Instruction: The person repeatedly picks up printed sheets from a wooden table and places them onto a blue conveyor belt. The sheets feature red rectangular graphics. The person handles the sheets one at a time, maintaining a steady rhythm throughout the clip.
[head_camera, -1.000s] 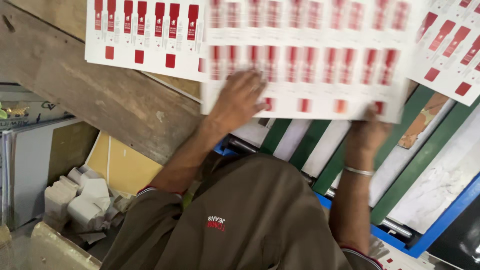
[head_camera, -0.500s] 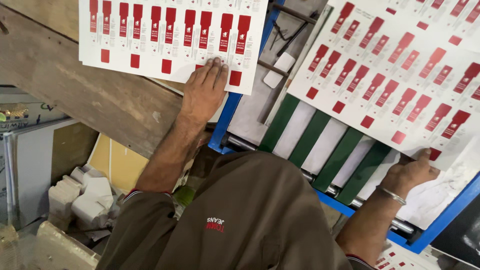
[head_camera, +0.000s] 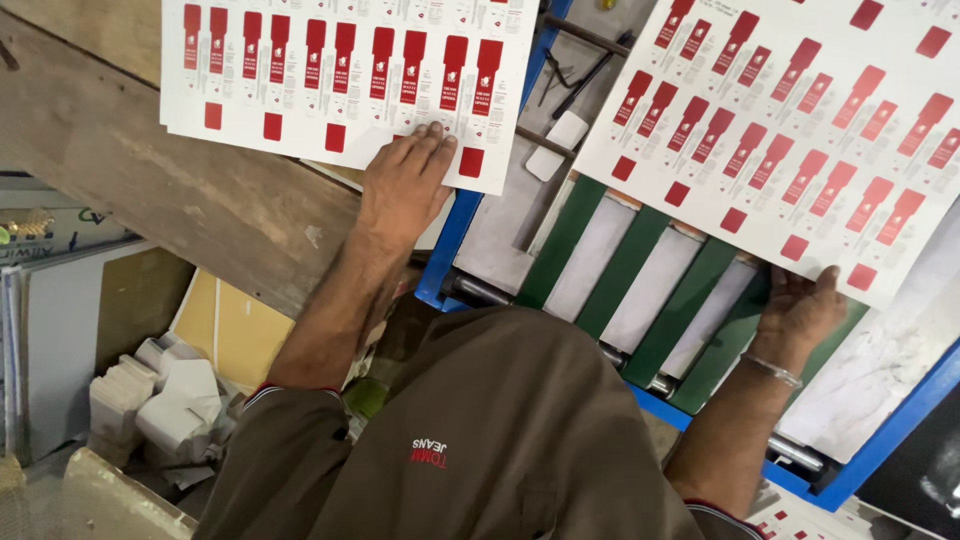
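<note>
My left hand (head_camera: 405, 185) lies flat, fingers together, on the near edge of a white printed sheet (head_camera: 350, 80) with rows of red label shapes. That sheet rests on a worn wooden table (head_camera: 170, 200). My right hand (head_camera: 800, 310), with a metal bangle on the wrist, pinches the near edge of a second, similar printed sheet (head_camera: 800, 130). This sheet lies tilted over the green belts (head_camera: 560, 245) of a blue-framed feeder (head_camera: 450, 255).
White rollers (head_camera: 615, 270) show between the belts. A grey metal plate (head_camera: 520, 215) with thin rods and a small white piece lies between the two sheets. Folded white cartons (head_camera: 160, 400) and flat boards are piled low on the left. My brown shirt (head_camera: 500, 440) fills the bottom.
A second ago both hands were on sheets close together in the middle. My right hand has carried its sheet rightward over the green belts, while my left hand shifted its sheet left on the wood.
</note>
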